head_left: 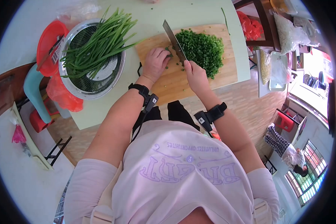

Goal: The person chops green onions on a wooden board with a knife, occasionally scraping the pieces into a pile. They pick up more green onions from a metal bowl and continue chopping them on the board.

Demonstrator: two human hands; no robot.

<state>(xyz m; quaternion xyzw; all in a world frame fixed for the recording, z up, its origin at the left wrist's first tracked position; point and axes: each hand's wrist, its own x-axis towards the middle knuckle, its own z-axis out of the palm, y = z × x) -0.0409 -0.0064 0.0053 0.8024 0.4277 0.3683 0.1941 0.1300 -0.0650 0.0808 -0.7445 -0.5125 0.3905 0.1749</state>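
Pale green table point(149, 18) here, and look at that left edge: long stalks point(97, 48) piled in a steel bowl point(100, 93)! Over to the board point(168, 89), by the table's near edge, towards the right corner. Right hand point(196, 76) wrapped round the handle of the knife point(173, 40), its tip past the board's far edge. Left hand point(155, 63), fingers curled close together, holds a green bit point(169, 53) just left of the blade. Chopped greens point(203, 50) heap towards the board's right edge!
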